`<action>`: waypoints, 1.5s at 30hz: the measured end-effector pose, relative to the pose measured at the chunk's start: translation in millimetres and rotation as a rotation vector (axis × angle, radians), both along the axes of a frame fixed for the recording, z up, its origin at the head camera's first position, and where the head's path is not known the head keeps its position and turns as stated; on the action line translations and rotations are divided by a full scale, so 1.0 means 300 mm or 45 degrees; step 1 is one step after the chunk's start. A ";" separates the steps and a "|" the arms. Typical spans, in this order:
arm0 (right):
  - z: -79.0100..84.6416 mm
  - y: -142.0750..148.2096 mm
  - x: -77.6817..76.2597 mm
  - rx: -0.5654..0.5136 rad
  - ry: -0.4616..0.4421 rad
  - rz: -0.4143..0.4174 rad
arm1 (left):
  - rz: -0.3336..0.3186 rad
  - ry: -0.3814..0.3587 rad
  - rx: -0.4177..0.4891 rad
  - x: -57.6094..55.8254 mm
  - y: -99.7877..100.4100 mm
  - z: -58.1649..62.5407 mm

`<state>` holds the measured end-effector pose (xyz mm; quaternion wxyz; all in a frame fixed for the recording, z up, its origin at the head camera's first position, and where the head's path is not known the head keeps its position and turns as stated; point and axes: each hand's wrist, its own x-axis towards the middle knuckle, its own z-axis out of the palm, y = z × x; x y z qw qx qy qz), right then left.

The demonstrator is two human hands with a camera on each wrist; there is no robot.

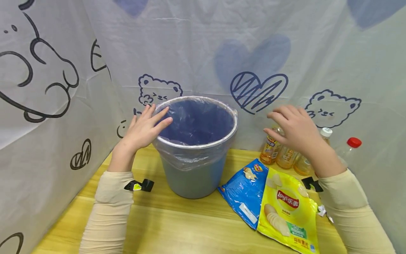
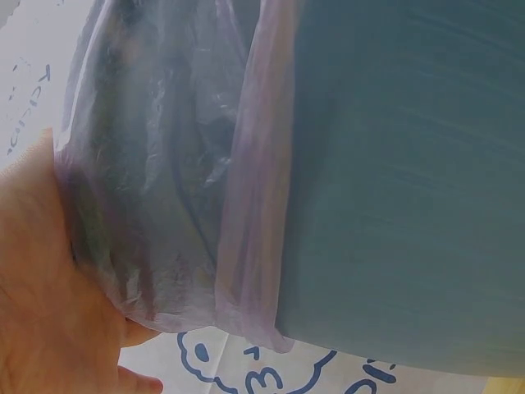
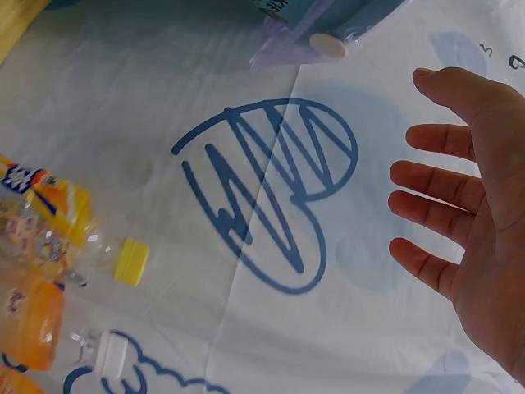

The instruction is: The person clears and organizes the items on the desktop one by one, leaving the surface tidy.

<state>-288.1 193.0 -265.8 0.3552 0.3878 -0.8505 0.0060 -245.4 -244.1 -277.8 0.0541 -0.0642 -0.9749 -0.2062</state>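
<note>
A grey trash bin (image 1: 193,180) with a clear plastic liner (image 1: 190,157) folded over its white rim stands on the table. My left hand (image 1: 142,128) lies at the bin's left rim with its fingers spread; in the left wrist view the palm side is against the liner (image 2: 164,180). My right hand (image 1: 296,130) is raised to the right of the bin, fingers loosely bent and nothing in them. Behind and below it, partly hidden by it, stand several drink bottles (image 1: 269,150). The right wrist view shows the fingers apart from the bottles.
A blue chip bag (image 1: 245,190) and a yellow Lay's bag (image 1: 287,211) lie overlapping on the wooden table (image 1: 177,229), right of the bin. A red-capped bottle (image 1: 354,142) is at the far right. White printed cloth (image 1: 196,53) walls the back and sides.
</note>
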 end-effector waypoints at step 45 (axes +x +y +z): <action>-0.454 0.586 0.327 -0.270 -0.407 -0.767 | -0.001 0.017 -0.041 0.001 -0.001 0.001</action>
